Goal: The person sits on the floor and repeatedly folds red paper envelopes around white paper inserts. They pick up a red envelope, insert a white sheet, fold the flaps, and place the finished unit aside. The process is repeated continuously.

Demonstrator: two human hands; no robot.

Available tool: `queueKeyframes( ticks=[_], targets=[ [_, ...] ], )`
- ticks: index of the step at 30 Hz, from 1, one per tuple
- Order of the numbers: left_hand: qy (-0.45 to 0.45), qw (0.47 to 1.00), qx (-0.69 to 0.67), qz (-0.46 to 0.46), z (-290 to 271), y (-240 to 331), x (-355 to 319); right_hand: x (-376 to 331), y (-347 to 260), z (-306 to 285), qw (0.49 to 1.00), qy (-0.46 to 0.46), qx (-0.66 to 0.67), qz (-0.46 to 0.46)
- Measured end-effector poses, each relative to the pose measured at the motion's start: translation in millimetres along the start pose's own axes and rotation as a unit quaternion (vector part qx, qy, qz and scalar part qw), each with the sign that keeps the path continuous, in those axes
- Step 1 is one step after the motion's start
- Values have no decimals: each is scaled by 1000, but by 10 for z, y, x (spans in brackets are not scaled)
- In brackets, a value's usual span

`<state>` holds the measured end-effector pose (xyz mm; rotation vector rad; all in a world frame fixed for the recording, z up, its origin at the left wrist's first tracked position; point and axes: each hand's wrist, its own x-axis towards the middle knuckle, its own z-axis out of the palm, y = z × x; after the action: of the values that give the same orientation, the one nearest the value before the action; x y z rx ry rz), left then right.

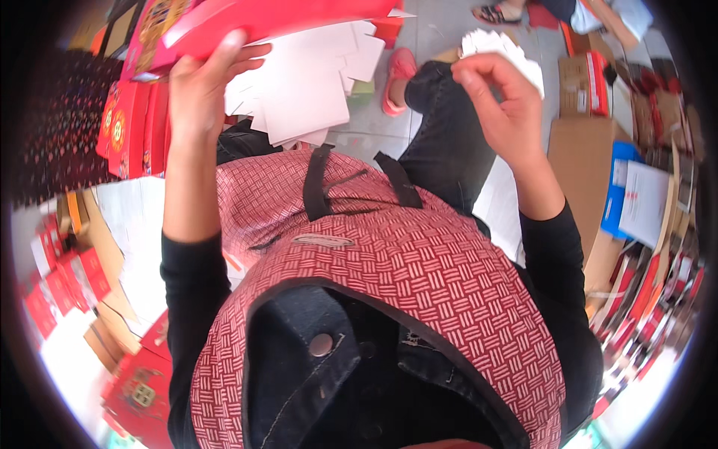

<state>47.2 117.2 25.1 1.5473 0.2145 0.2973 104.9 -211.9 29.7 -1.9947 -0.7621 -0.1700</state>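
Note:
My left hand (200, 93) is raised at the upper left, its thumb and fingers apart. The thumb overlaps the lower edge of a glossy red cardboard piece (299, 16); I cannot tell whether it touches. Below those fingers lies a loose pile of white sheets (303, 97) near my lap. Over my dark-trousered knee, my right hand (505, 105) has its thumb and forefinger drawn into a pinch. Anything between these fingertips is too small to make out. Just behind it is a stack of white pieces (505, 52).
Red printed boxes (131, 127) stand at the left beside a dark patterned surface (60, 127). Cardboard boxes (576, 82) and a blue folder-like item (619, 187) are at the right. Another person's sandaled foot (501, 13) shows at the top, beyond my pink shoe (400, 78).

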Motion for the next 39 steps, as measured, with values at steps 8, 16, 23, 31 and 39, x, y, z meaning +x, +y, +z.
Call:
queueKeyframes(
  ticks=[8,16,23,31,39],
  targets=[
    [-214,972,-97,-7,641,-180,-582,-629,-188,-264,946,249,183,101],
    [-245,939,-102,-218,999,-394,-1041,-1314,-278,-401,954,27,238,179],
    [-188,885,-229,-359,981,-442,-1081,-1445,-258,-18,811,140,384,419],
    [-307,947,85,41,997,-254,-980,-1385,-383,-169,736,140,462,474],
    [-279,942,-43,-183,908,-7,-932,-360,513,-1193,965,93,-62,237]
  ],
)
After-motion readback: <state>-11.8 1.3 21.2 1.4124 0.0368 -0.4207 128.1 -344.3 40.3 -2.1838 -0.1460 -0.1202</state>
